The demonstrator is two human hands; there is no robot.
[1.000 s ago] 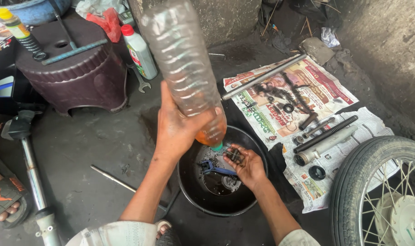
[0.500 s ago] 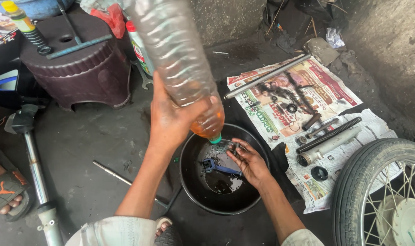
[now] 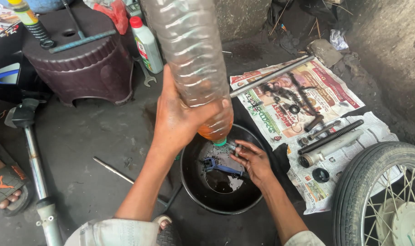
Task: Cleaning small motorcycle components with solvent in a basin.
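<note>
The base of the upturned plastic bottle (image 3: 189,59) is cut off by the top edge. The small part under the right hand's fingers (image 3: 244,150) is largely covered; its kind cannot be told. The spoked wheel (image 3: 380,196) is cropped at right and bottom. A sandalled foot (image 3: 4,193) is cropped at left, possibly another person's.

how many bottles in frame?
3: clear plastic bottle upended in the left hand over the black pan; white red-capped bottle beside the stool; yellow-capped one top left. Others may be hidden.
</note>
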